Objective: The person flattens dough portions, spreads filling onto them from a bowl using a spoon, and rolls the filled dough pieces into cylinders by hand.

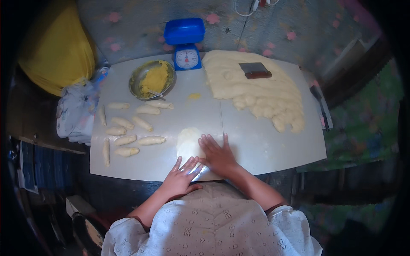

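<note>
A thin, flattened piece of dough (pixel 188 143) lies near the table's front edge, in front of me. My right hand (pixel 217 154) rests flat on its right side with the fingers stretched out. At its near edge is my left hand (pixel 183 174), fingers spread and a ring on one of them; neither hand grips anything. To the left lie several filled dough rolls (pixel 143 123), some with yellow showing at the ends. Behind them a metal bowl (pixel 133 88) holds yellow filling (pixel 155 79) and a spoon (pixel 156 93).
A large dough mass (pixel 256 94) covers the back right, with a dough scraper (pixel 256 70) on top. Behind the bowl stands a blue kitchen scale (pixel 187 57). A dark-handled knife (pixel 324 112) lies along the right edge. Plastic bags (pixel 77 109) sit beyond the left edge.
</note>
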The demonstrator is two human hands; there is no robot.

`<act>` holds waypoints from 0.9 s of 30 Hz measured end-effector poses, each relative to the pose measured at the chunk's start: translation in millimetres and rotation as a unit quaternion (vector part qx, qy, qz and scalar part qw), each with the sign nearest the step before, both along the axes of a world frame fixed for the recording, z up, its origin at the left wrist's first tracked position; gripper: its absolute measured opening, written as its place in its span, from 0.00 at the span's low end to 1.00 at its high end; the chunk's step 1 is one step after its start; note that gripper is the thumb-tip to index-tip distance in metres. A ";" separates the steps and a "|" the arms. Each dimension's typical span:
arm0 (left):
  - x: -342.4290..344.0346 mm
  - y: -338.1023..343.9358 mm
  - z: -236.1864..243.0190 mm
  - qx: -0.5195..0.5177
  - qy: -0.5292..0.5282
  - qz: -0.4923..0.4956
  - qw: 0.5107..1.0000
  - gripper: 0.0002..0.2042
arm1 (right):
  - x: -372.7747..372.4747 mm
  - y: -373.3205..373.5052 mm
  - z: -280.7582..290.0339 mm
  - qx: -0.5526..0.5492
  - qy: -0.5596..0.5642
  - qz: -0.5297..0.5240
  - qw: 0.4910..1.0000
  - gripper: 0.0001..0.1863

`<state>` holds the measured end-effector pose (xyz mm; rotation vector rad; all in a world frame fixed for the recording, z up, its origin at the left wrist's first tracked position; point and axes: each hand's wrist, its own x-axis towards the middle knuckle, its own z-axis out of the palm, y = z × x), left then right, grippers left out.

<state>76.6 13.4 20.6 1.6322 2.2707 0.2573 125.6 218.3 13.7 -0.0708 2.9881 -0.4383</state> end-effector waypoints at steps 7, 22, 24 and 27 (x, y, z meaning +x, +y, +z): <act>-45.1 29.5 -5.2 0.160 -0.032 0.179 0.970 0.40 | -30.6 7.4 6.0 -0.116 0.099 0.026 0.988 0.33; -53.1 32.5 -25.5 0.105 0.033 0.168 0.980 0.39 | -43.2 10.7 -13.8 -0.019 -0.013 0.024 0.999 0.34; -50.0 26.6 -20.4 0.117 0.031 0.141 0.983 0.40 | -57.3 13.7 0.4 -0.066 0.022 -0.010 0.998 0.34; -46.2 10.4 -25.6 0.107 0.017 0.103 0.989 0.41 | -104.5 5.1 40.3 -0.112 0.168 -0.040 0.979 0.29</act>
